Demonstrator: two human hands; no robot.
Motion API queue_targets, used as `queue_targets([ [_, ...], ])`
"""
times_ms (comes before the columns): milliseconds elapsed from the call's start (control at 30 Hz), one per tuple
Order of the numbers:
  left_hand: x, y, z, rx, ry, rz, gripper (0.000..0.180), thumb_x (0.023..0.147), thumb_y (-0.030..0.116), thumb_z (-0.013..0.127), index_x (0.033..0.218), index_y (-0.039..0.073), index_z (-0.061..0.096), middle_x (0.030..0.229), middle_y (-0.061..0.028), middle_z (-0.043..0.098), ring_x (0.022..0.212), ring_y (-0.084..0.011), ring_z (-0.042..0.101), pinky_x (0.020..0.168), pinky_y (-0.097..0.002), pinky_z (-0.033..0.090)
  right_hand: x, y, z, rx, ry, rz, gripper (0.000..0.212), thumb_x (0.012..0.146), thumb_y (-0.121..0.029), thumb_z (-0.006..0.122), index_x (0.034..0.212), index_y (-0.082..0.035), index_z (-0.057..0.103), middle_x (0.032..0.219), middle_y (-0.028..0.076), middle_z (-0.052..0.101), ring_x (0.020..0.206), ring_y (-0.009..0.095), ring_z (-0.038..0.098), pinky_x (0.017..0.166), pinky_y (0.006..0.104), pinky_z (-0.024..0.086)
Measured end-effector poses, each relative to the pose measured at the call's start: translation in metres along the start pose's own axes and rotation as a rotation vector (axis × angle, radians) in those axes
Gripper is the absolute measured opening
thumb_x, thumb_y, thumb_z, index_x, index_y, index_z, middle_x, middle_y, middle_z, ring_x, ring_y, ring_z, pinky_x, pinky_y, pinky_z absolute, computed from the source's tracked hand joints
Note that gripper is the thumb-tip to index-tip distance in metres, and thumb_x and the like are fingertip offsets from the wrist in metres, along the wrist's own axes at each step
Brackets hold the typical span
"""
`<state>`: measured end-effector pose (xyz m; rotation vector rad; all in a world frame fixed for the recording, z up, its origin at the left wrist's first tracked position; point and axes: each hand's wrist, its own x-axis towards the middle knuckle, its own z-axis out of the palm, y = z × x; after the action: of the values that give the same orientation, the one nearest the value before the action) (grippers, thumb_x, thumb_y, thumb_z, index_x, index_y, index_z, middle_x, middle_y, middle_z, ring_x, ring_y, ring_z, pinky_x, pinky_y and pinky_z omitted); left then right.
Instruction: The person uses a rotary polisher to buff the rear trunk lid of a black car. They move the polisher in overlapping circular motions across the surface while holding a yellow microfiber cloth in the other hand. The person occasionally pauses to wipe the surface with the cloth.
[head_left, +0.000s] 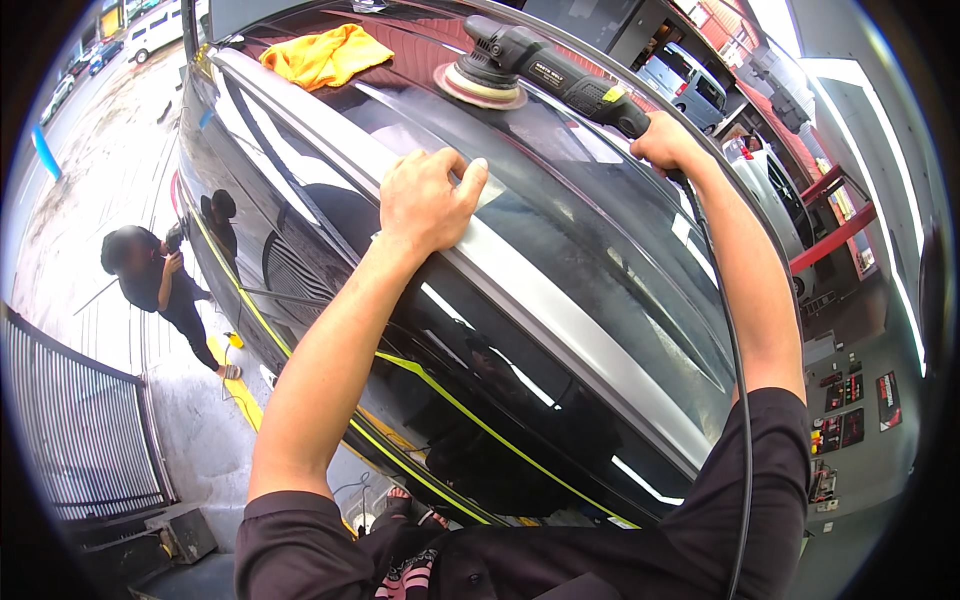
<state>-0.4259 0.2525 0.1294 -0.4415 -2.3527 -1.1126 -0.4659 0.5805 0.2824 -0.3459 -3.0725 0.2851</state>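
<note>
My right hand point(665, 145) is closed round the rear end of a black polisher point(545, 70) with a yellow-green patch on its body. Its round pad point(480, 88) lies against the glossy dark roof point(560, 165) of a car, toward the far side. A black cord point(738, 350) runs from the tool down along my right forearm. My left hand point(430, 195) is closed over the silver roof rail point(560, 290), fingers curled and the tips hidden. Beyond it, a crumpled orange cloth point(325, 55) lies on the roof.
Yellow-green masking tape point(480, 425) lines the black car side below me. At left, a person point(165, 280) in dark clothes stands beside the car, holding something dark. A ribbed metal gate point(75, 420) is at lower left. Tools hang on the right wall point(870, 480).
</note>
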Motion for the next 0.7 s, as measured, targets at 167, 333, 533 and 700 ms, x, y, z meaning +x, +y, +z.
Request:
queue_targets([
  [167, 0.001, 0.001, -0.001, 0.01, 0.0, -0.003, 0.041, 0.094, 0.046, 0.061, 0.091, 0.007, 0.074, 0.08, -0.0127, 0.066, 0.086, -0.0317, 0.063, 0.083, -0.0441, 0.048, 0.0, 0.01, -0.001, -0.014, 0.043, 0.004, 0.014, 0.073, -0.006, 0.068, 0.083, 0.0, 0.059, 0.058, 0.008, 0.057, 0.042, 0.019, 0.057, 0.04, 0.0374, 0.046],
  [333, 0.001, 0.003, -0.002, -0.003, -0.015, 0.002, 0.041, 0.093, 0.045, 0.061, 0.092, 0.006, 0.074, 0.081, -0.0134, 0.066, 0.086, -0.032, 0.063, 0.082, -0.0443, 0.048, -0.003, 0.021, -0.002, -0.01, 0.012, 0.04, 0.016, 0.073, -0.007, 0.069, 0.083, 0.0, 0.058, 0.057, 0.008, 0.058, 0.042, 0.019, 0.058, 0.041, 0.0372, 0.047],
  [533, 0.0, 0.004, -0.004, -0.009, -0.012, -0.008, 0.041, 0.093, 0.045, 0.062, 0.092, 0.006, 0.074, 0.081, -0.0138, 0.065, 0.085, -0.032, 0.063, 0.081, -0.044, 0.048, -0.015, 0.023, -0.008, -0.006, 0.041, 0.031, 0.016, 0.071, -0.006, 0.069, 0.083, 0.002, 0.063, 0.059, 0.012, 0.061, 0.045, 0.022, 0.06, 0.044, 0.0384, 0.049],
  [700, 0.001, 0.004, -0.004, -0.011, -0.008, -0.013, 0.04, 0.092, 0.045, 0.062, 0.091, 0.007, 0.074, 0.081, -0.0145, 0.066, 0.087, -0.0324, 0.063, 0.084, -0.0443, 0.048, -0.019, 0.03, -0.011, -0.006, 0.031, 0.038, 0.016, 0.071, -0.007, 0.07, 0.082, 0.001, 0.061, 0.059, 0.011, 0.061, 0.045, 0.021, 0.061, 0.044, 0.0383, 0.049],
])
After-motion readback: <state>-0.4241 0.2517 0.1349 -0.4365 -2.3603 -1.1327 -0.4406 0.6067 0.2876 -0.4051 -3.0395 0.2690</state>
